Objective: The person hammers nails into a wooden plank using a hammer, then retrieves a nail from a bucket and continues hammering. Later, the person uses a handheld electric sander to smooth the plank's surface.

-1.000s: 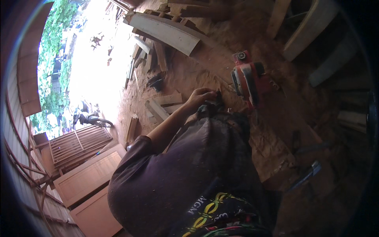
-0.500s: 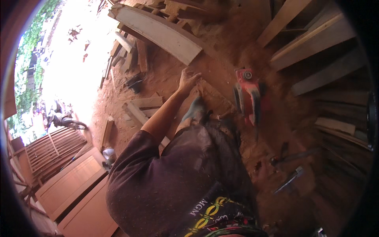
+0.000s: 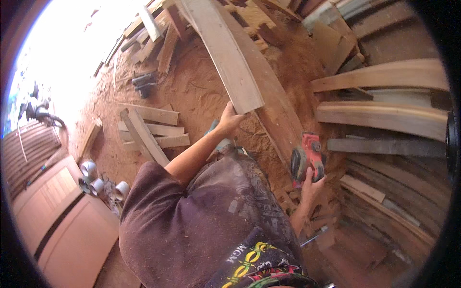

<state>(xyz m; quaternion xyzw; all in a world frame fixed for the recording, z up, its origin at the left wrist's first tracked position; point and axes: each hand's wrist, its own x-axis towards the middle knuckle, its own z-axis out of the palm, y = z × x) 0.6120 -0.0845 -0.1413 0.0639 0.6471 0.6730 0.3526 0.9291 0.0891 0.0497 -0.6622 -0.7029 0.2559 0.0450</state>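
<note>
My left hand [image 3: 230,119] is closed on the near corner of a pale plank [image 3: 228,60], its thumb at the end face. This plank stretches away from me, lying along a wider brown board [image 3: 276,98]. To the right, my right hand [image 3: 313,186] is wrapped round the rear handle of a red and black electric planer [image 3: 308,156]. The planer is at the near right end of the wider board; whether it touches the wood, I cannot tell. Some of my right fingers are hidden behind the tool.
Thick boards [image 3: 382,115] jut in from the right. Offcuts [image 3: 153,127] and a dark power tool [image 3: 143,84] lie on the sawdust-covered ground to the left. Panelled doors [image 3: 79,240] and whitish cylinders [image 3: 96,185] are at lower left. More scrap wood [image 3: 254,17] is piled at the far side.
My left hand, raised just short of the pale plank before, now grips its end. My right hand has come into sight on the planer, which is lower in view. The view has shifted.
</note>
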